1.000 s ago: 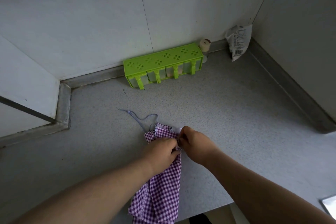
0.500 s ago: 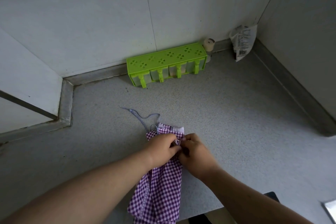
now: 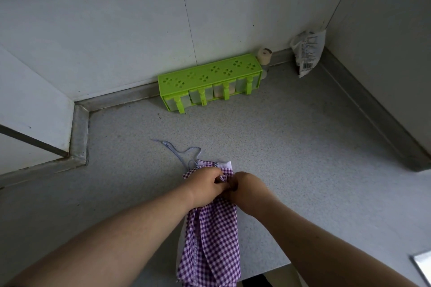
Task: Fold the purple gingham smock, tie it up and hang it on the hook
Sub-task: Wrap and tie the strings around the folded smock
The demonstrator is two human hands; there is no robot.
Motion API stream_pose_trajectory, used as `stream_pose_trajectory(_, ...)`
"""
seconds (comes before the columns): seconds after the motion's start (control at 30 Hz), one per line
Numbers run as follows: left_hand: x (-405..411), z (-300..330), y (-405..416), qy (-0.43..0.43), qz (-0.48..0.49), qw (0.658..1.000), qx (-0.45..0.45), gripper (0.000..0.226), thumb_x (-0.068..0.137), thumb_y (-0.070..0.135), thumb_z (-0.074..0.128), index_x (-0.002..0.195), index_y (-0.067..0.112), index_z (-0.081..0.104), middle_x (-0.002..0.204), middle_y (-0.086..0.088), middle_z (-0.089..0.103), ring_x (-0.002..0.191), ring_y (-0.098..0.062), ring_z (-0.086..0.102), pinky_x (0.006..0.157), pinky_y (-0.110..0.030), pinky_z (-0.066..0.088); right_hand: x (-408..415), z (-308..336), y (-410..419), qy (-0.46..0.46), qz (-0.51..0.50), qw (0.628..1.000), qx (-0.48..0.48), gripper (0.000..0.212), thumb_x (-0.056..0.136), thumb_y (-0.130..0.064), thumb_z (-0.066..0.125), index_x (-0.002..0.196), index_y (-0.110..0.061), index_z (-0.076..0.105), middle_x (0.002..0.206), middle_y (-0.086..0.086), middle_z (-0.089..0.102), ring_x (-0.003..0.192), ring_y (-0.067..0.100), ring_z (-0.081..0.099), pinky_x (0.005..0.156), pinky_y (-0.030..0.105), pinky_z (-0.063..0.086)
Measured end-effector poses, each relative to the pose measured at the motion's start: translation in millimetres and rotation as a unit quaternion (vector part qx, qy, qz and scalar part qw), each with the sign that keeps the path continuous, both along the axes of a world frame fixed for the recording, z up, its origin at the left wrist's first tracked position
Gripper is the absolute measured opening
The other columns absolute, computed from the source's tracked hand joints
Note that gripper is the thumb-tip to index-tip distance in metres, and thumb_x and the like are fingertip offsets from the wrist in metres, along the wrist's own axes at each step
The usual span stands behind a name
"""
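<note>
The purple gingham smock (image 3: 211,240) lies folded into a long narrow strip on the grey counter (image 3: 291,147), its lower end hanging over the front edge. My left hand (image 3: 205,185) and my right hand (image 3: 248,190) meet over its upper part, and both pinch a bunched bit of the fabric or its tie between their fingertips. A thin lilac tie string (image 3: 180,154) trails from the smock's top end toward the back left. No hook is in view.
A green seasoning rack (image 3: 210,77) with several small drawers stands against the back wall. Beside it is a small beige-capped jar (image 3: 264,56), and a white plastic packet (image 3: 307,53) leans in the right corner. A raised steel ledge (image 3: 79,133) borders the left.
My hands have come closer together and shifted slightly toward me on the smock, gathering the fabric between them. The string on the counter has not moved.
</note>
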State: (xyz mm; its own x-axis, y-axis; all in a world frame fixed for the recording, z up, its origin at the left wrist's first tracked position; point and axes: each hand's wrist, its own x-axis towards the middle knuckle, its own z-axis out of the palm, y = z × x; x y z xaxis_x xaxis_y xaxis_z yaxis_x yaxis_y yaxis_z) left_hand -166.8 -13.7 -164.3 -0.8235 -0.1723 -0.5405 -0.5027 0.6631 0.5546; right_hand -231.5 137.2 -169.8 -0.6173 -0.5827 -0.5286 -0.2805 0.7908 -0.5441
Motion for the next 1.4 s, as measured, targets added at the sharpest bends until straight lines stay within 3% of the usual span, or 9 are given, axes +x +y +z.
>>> stream_pose_trajectory(0.07, 1, -1, 1, -0.004, 0.005, 1.000, 0.001, 0.032, 0.098, 0.045, 0.066, 0.086, 0.015, 0.065, 0.084, -0.001, 0.070, 0.079, -0.017, 0.067, 0.071, -0.037, 0.051, 2, 0, 4, 0.004, -0.049, 0.999, -0.001, 0.014, 0.092, -0.033, 0.065, 0.092, -0.019, 0.069, 0.089, -0.004, 0.066, 0.080, 0.011, 0.063, 0.065, 0.024, 0.051)
stream_pose_trajectory(0.2, 2, -3, 1, -0.013, 0.018, 1.000, 0.016, 0.032, 0.098, 0.045, 0.066, 0.081, 0.018, 0.064, 0.080, 0.003, 0.068, 0.074, -0.011, 0.063, 0.063, -0.031, 0.044, -4, 6, 5, -0.012, -0.026, 0.999, 0.032, 0.025, 0.092, -0.036, 0.064, 0.093, -0.012, 0.072, 0.092, 0.004, 0.072, 0.079, 0.015, 0.065, 0.072, 0.029, 0.055)
stream_pose_trajectory(0.37, 2, -1, -1, -0.026, 0.015, 0.999, 0.032, 0.026, 0.099, 0.044, 0.066, 0.084, 0.023, 0.065, 0.086, 0.005, 0.070, 0.081, -0.012, 0.066, 0.068, -0.030, 0.047, -21, 16, 5, -0.018, 0.123, 0.987, 0.105, 0.040, 0.098, -0.047, 0.057, 0.099, -0.011, 0.074, 0.080, 0.000, 0.063, 0.075, 0.013, 0.060, 0.076, 0.029, 0.051)
stream_pose_trajectory(0.6, 2, 1, -1, -0.037, 0.009, 0.999, 0.024, 0.032, 0.100, 0.045, 0.065, 0.094, 0.014, 0.067, 0.094, -0.003, 0.071, 0.089, -0.018, 0.068, 0.079, -0.035, 0.053, -19, 23, 11, 0.096, 0.276, 0.940, 0.177, 0.025, 0.096, -0.032, 0.055, 0.104, -0.014, 0.069, 0.083, -0.005, 0.060, 0.077, 0.017, 0.060, 0.074, 0.031, 0.051)
stream_pose_trajectory(0.7, 2, 0, -1, -0.031, 0.009, 0.999, 0.017, 0.035, 0.100, 0.046, 0.065, 0.094, 0.012, 0.066, 0.093, -0.006, 0.071, 0.085, -0.019, 0.068, 0.075, -0.036, 0.052, -14, 24, 14, 0.137, 0.270, 0.934, 0.191, 0.024, 0.090, -0.034, 0.057, 0.104, -0.018, 0.067, 0.082, -0.003, 0.061, 0.076, 0.017, 0.063, 0.077, 0.034, 0.056)
stream_pose_trajectory(0.83, 3, -3, 0, -0.026, 0.013, 0.999, 0.019, 0.035, 0.100, 0.045, 0.065, 0.094, 0.010, 0.065, 0.093, -0.009, 0.071, 0.072, -0.013, 0.059, 0.065, -0.032, 0.045, -7, 19, 12, 0.045, 0.180, 0.976, 0.114, 0.040, 0.085, -0.057, 0.039, 0.096, -0.028, 0.064, 0.084, -0.010, 0.068, 0.079, 0.011, 0.066, 0.079, 0.036, 0.060)
stream_pose_trajectory(0.97, 4, -3, 2, -0.019, 0.030, 0.999, 0.026, 0.036, 0.100, 0.044, 0.066, 0.093, 0.009, 0.066, 0.090, -0.008, 0.072, 0.069, -0.011, 0.058, 0.061, -0.028, 0.043, -8, 7, 7, 0.013, 0.140, 0.982, 0.124, 0.038, 0.098, -0.046, 0.040, 0.099, -0.025, 0.071, 0.087, -0.008, 0.071, 0.081, 0.010, 0.067, 0.075, 0.027, 0.054)
stream_pose_trajectory(1.17, 5, -4, -2, -0.027, 0.047, 0.997, 0.052, 0.032, 0.100, 0.043, 0.065, 0.086, 0.015, 0.062, 0.082, -0.001, 0.066, 0.071, -0.010, 0.058, 0.065, -0.030, 0.045, -2, 11, 17, 0.015, 0.139, 0.988, 0.063, 0.026, 0.105, -0.037, 0.044, 0.114, -0.027, 0.066, 0.095, -0.008, 0.066, 0.089, 0.013, 0.062, 0.076, 0.027, 0.045)
stream_pose_trajectory(1.4, 2, 2, -6, -0.017, 0.062, 0.997, 0.040, 0.032, 0.100, 0.043, 0.064, 0.091, 0.012, 0.062, 0.093, -0.010, 0.071, 0.086, -0.024, 0.069, 0.079, -0.042, 0.055, 8, 7, 24, 0.068, 0.192, 0.977, 0.060, 0.029, 0.103, -0.024, 0.052, 0.127, -0.033, 0.064, 0.107, -0.008, 0.071, 0.096, 0.015, 0.066, 0.089, 0.032, 0.054)
